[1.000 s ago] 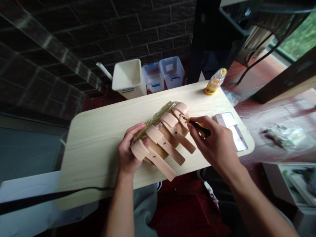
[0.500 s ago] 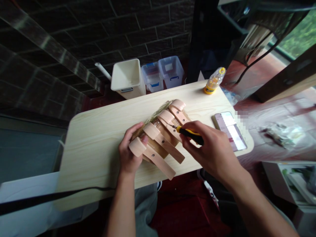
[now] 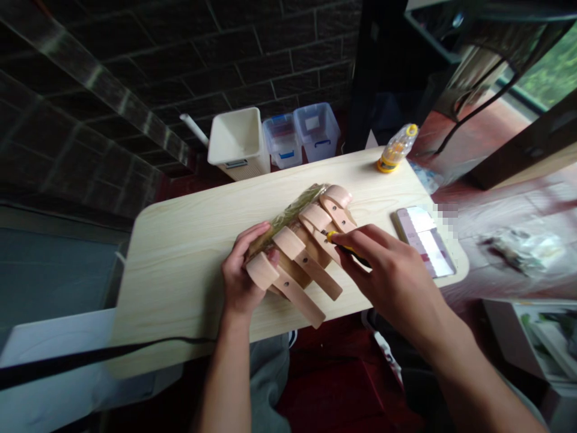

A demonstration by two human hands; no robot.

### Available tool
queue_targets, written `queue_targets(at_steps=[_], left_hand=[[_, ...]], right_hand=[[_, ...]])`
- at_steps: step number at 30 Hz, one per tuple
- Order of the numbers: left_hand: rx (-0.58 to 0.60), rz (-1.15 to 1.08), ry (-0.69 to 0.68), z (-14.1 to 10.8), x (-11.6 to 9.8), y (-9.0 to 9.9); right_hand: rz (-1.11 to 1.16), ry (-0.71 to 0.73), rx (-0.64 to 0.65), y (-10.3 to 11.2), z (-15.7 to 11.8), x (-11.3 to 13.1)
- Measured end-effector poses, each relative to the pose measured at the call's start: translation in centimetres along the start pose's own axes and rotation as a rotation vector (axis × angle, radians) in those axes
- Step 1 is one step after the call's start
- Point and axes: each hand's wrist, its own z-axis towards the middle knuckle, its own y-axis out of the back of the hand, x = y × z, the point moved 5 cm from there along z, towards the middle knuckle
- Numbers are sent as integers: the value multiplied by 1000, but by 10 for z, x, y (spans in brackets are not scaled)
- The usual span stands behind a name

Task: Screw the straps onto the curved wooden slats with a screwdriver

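A long block wrapped in clear plastic [image 3: 297,207] lies slantwise over the table, carrying several pale tan curved strips [image 3: 288,242]. Each strip loops over at the top and runs down to a flat tail with small dark screws or studs. My left hand [image 3: 243,267] is closed round the block's left end, its thumb between the two nearest strips. A screwdriver [image 3: 332,237] with a yellow and black handle is pinched in my right hand [image 3: 392,258]. Its short visible shaft points at the third strip from the left; the exact contact of the tip cannot be made out.
The pale wooden table [image 3: 180,240] bears a phone [image 3: 426,240] on the right and a clear bottle with yellow ends [image 3: 396,150] at the far right corner. Behind stand a cream bin [image 3: 237,135] and two clear plastic boxes [image 3: 315,132]. A black strap [image 3: 112,355] crosses the lower left.
The whole view has shifted slightly. The block is tipped a little, showing more of its wrapped back side. The screwdriver has turned, so less of its shaft and handle shows.
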Motion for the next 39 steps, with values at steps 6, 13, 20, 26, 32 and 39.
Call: queue_targets(at_steps=[6,13,20,26,32,39], left_hand=[[17,3,-67,0,-3,-1],[8,6,-39,0,-2,-1],[20,-13,-54,-1,-2,0],[45,7,-106,0,-6,-1],[62,36,-158,2,-10,0],[58,35,-179,2,-12,0]], right_hand=[[-33,4,-44,3,-2,6],[-3,-37,-94,2,0,1],[5,-18,-86,1,1,2],[-58,-24,-48,3,-3,8],[8,-69,-86,4,-1,7],[9,-159,-161,4,-1,4]])
